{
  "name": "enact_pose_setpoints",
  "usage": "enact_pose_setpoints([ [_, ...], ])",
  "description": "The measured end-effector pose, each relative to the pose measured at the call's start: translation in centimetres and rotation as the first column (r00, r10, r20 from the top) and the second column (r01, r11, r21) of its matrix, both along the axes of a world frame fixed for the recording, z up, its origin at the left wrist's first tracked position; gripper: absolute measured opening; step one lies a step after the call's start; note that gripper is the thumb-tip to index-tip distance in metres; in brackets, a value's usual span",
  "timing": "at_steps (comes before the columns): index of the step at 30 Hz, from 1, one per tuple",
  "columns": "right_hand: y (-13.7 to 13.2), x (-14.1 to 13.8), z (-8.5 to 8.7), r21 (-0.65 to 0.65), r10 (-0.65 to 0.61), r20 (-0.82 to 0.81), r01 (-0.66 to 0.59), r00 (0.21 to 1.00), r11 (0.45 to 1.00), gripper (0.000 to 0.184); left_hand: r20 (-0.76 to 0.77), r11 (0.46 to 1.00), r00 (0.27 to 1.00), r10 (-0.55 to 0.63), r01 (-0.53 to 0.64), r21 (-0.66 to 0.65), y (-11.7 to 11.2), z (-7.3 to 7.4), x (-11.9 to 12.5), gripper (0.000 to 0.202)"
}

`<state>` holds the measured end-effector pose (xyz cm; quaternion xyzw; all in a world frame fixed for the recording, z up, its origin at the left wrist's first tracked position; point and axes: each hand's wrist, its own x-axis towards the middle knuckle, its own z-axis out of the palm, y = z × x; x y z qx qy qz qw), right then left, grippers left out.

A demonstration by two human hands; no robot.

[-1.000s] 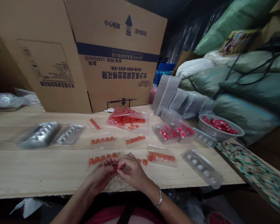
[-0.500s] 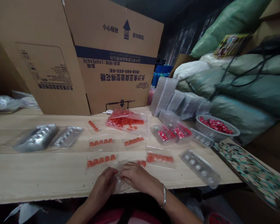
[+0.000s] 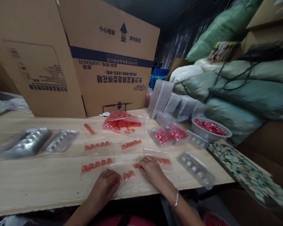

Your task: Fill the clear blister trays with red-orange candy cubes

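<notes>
My left hand (image 3: 106,185) rests on the wooden table's (image 3: 37,182) near edge, fingers curled and pinching a red cube at their tips. Just right of it, two red cubes (image 3: 128,175) sit in a clear plastic tray (image 3: 132,185) between my hands. My right hand (image 3: 152,171) lies over that tray's right part, its fingertips closed on a red cube by a small cluster at its far edge. More clear trays hold rows of red cubes: one in front of my left hand (image 3: 95,164), two further back (image 3: 96,146) (image 3: 131,144), one past my right hand (image 3: 162,160).
A clear bag of red cubes (image 3: 122,121) lies mid-table before big cardboard boxes (image 3: 108,62). Silver blister trays (image 3: 25,142) sit left, an empty one (image 3: 195,169) right. Boxes of red-white pieces (image 3: 166,135), a basket (image 3: 226,133), stacked clear trays (image 3: 165,99), sacks (image 3: 238,81) and a patterned board (image 3: 250,175) crowd the right.
My hands were joined over one red cube above the table edge, then dropped onto the clear tray and moved apart. Red cubes now lie in the tray between them.
</notes>
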<state>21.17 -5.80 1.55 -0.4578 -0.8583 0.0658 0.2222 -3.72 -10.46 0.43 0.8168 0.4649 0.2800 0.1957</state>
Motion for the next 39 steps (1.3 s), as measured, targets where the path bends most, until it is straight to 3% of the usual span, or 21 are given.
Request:
enact_pose_setpoints([
  [5,-1.8,-0.7,-0.9,0.003,-0.019,0.018,0.019,1.000,1.000,0.018,-0.021,1.000,1.000,0.014,-0.014,-0.017,0.4,-0.2,0.3,0.019],
  [10,-3.3,-0.2,-1.4,-0.106,0.028,-0.198,-0.050,0.980,0.993,0.016,-0.083,0.999,0.997,0.009,-0.012,-0.031,0.6,0.4,0.7,0.019],
  [14,-2.9,-0.1,-2.1,-0.080,-0.070,-0.292,0.048,0.954,0.996,0.018,-0.152,0.999,0.988,-0.029,0.023,-0.039,1.4,1.2,1.4,0.025],
  [18,-2.2,0.0,-2.6,-0.111,-0.076,-0.324,0.042,0.943,0.993,0.019,-0.181,0.990,0.975,-0.128,0.114,-0.082,2.3,1.3,2.2,0.027],
  [23,-2.5,0.3,-2.4,-0.133,-0.111,-0.352,0.068,0.929,0.989,0.018,-0.204,0.993,0.975,-0.093,0.076,-0.087,2.2,0.9,2.9,0.030],
  [27,-3.0,0.8,-2.1,-0.202,-0.092,-0.372,0.016,0.924,0.979,0.019,-0.185,0.998,0.982,-0.043,0.034,-0.050,0.6,-0.3,1.5,0.032],
  [31,-2.9,1.4,-2.1,-0.246,-0.087,-0.423,-0.022,0.902,0.969,0.016,-0.037,0.976,0.991,0.128,-0.119,0.184,-1.6,-3.4,-2.2,0.034],
  [33,-2.8,0.8,-1.7,-0.278,-0.095,-0.469,-0.045,0.878,0.960,0.013,0.018,0.964,0.986,0.163,-0.163,0.208,-2.4,-4.5,-3.9,0.028],
  [36,-2.8,-1.7,-0.7,-0.289,-0.009,-0.500,-0.157,0.866,0.944,0.012,0.043,0.983,0.990,0.134,-0.138,0.119,-3.1,-4.4,-4.9,0.024],
  [39,-2.4,-5.4,0.2,-0.206,0.249,-0.377,-0.343,0.892,0.917,0.014,0.061,0.991,0.992,0.113,-0.117,0.067,-3.1,-2.9,-4.7,0.023],
])
